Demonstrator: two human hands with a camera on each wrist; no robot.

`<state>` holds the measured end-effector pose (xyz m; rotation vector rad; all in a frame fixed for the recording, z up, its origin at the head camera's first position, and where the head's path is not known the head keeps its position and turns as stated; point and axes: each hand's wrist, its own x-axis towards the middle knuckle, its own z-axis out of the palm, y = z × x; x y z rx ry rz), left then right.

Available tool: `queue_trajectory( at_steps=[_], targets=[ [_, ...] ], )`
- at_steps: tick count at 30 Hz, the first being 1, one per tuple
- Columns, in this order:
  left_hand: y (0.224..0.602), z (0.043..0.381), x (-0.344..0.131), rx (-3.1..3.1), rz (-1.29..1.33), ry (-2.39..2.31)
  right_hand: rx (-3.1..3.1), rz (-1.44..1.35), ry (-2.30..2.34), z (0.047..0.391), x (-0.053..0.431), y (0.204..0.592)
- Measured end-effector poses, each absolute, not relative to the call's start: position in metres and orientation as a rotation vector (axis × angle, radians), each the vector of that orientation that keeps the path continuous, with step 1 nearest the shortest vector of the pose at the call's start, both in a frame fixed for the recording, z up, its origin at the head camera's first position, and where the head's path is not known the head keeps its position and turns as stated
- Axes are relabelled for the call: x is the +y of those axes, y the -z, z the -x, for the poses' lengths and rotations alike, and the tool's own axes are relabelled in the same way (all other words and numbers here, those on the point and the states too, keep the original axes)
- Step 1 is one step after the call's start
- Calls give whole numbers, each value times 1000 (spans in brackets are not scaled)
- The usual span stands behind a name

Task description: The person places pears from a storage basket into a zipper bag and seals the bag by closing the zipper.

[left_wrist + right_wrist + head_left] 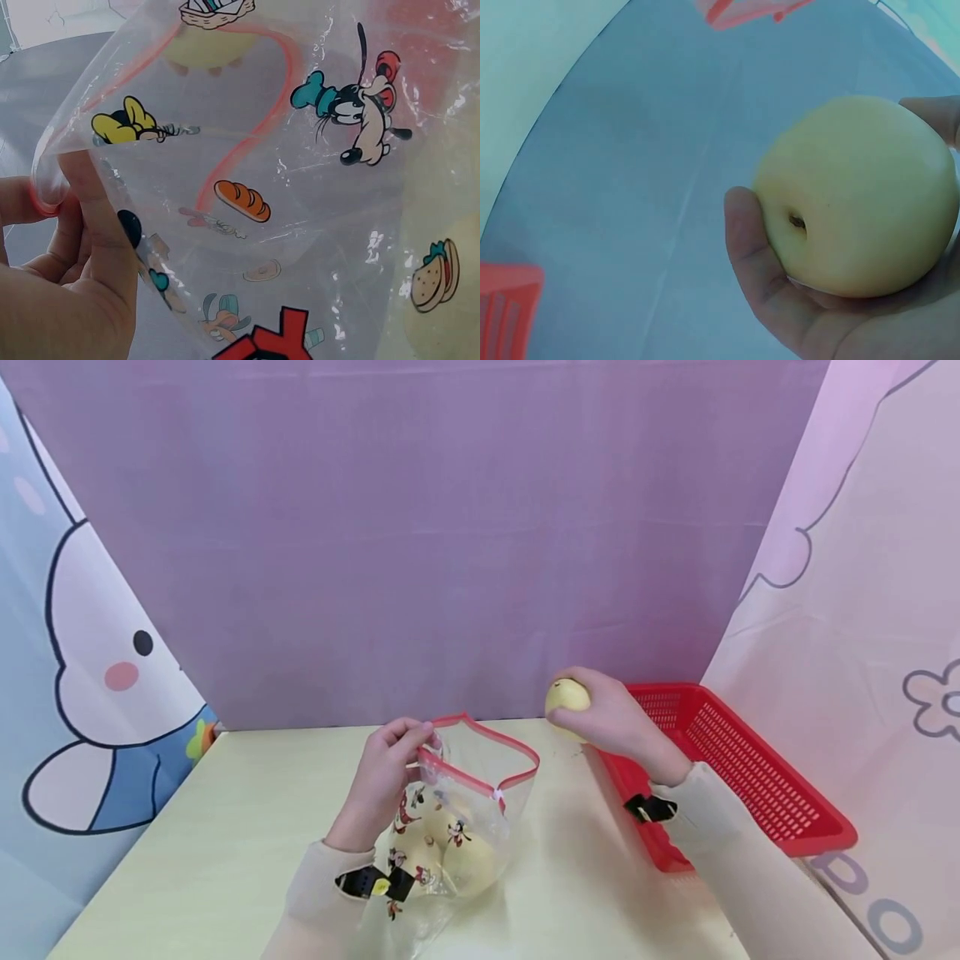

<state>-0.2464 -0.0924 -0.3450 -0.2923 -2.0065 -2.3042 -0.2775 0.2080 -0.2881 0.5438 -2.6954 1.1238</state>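
Note:
My left hand point(378, 777) pinches the red-edged rim of a clear zip bag point(521, 814) printed with cartoon figures and food, its mouth spread wide at the top. Inside the bag rest several pale yellow pears point(468, 864), seen through the plastic. To the right of the bag and higher, my right hand point(615, 718) grips another round pale yellow pear point(862, 195). Thumb and fingers wrap around its sides, and its brown stem hollow shows in the right wrist view. In the left wrist view the printed plastic covers part of the left fingers.
A red slotted plastic basket point(757, 752) stands at the right of the pale yellow table point(225, 827), partly behind my right forearm. A purple cloth point(450, 543) hangs behind the table, with cartoon-printed sheets at left and right.

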Motion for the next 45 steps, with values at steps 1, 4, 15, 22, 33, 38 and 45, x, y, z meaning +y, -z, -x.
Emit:
queue_trajectory(
  at_steps=[1,4,15,22,33,38,45],
  targets=[
    [345,246,-93,-2004,288,2307,-2689,-552,-1134,277,206,288],
    [345,245,-93,-1996,283,2314,-2670,-582,-1155,274,198,286],
    [344,244,-94,-1991,267,2314,-2630,-618,-1203,270,171,287],
    [345,243,-95,-1979,259,2329,-2607,-669,-1262,270,158,295],
    [345,243,-96,-1964,273,2347,-2595,-760,-1260,267,144,305],
    [344,242,-96,-1950,284,2366,-2623,-781,-1264,267,137,308],
    [343,241,-97,-1936,300,2388,-2627,-809,-1264,267,128,311]
  ],
)
